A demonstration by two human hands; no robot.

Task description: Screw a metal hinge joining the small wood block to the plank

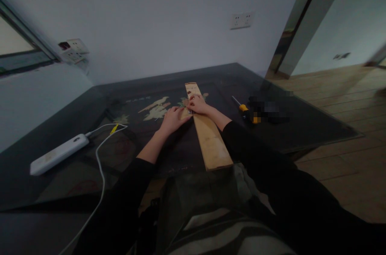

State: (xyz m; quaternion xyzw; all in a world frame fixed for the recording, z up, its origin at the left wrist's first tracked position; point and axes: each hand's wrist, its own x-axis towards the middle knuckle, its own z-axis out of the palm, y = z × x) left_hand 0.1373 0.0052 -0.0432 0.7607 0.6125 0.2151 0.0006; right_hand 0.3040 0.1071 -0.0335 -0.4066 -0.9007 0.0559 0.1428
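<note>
Pale wall [157, 26] seen behind a dark, smooth-topped table [262, 82], pushed up close to it; top decorated w/ a light bird motif [157, 107]. Double skt. plate [241, 20] mounted on wall, approx. ctr.-right; another skt. cluster [75, 49] fixed nr. the LH corner, next to a dark-framed window [21, 44], partly cut off. On RH side, a doorway [285, 40] and 2nd wall [356, 18] can be seen. Floor [328, 184] laid in brown, wood-look planks. Rm. dimly lit.
</note>
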